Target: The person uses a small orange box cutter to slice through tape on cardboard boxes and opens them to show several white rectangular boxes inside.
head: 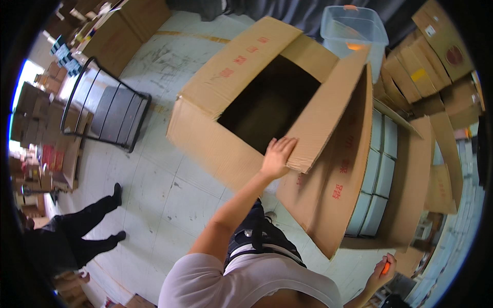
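Note:
My left hand (278,156) grips the near corner of a raised flap (327,119) on a large open cardboard box (215,150). The inside of this box is dark and its contents cannot be made out. Red printing marks another of its flaps. My right hand (379,271), low at the right, is closed around a small orange object (386,268), mostly hidden by the fingers. To the right of the large box stands a second open carton (414,184), in which several white boxes (371,181) are packed in rows. Its printed flap (331,181) leans out toward the first box.
A platform trolley (119,111) with a black handle stands at the left. Lower left, a person in dark clothes (73,231) is on the tiled floor. A clear plastic tub (354,29) sits behind the box, beside stacked cartons (420,69) at the right.

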`<state>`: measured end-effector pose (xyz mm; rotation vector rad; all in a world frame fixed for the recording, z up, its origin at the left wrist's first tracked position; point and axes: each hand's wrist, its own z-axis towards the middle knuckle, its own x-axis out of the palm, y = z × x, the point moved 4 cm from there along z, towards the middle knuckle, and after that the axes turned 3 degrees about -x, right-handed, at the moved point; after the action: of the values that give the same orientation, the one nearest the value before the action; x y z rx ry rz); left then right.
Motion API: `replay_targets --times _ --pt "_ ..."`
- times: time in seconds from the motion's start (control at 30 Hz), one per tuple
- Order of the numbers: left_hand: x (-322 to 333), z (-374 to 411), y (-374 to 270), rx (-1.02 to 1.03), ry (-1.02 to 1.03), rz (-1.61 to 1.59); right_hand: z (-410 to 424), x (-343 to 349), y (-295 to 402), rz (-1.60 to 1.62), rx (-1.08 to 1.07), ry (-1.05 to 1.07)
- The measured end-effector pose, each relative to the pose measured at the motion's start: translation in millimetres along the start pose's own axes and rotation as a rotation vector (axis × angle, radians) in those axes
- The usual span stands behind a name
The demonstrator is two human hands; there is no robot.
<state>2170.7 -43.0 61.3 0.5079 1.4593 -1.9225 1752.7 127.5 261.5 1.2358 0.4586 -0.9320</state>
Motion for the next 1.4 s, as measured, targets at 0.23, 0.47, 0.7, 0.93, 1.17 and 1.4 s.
replay_targets --times 0.23,0.47,0.7,0.93,1.17,1.4 --pt "10.7 -18.5 71.8 0.007 0.492 0.581 -18.8 6.1 22.3 -0.13 0.121 -0.044" --pt "0.1 -32.5 138.9 0.039 0.357 0.694 -51.9 -10.2 9.4 -0.212 0.229 -0.153" --pt "-7.6 -101.1 161.6 -0.097 0.47 0.814 -75.8 -18.9 -33.3 -0.15 0.118 -0.194" --pt "-16.5 -271.1 105.8 -0.177 0.349 0.862 -121.1 -7.6 -99.7 0.058 0.144 0.069" --pt "-24.7 -487.6 12.8 -0.676 0.373 0.899 -147.0 -46.8 -196.4 0.135 -0.128 0.13" --pt "-37.4 -608.5 -105.4 -0.73 0.13 0.971 -171.4 -77.7 -245.0 0.149 -0.191 0.265"
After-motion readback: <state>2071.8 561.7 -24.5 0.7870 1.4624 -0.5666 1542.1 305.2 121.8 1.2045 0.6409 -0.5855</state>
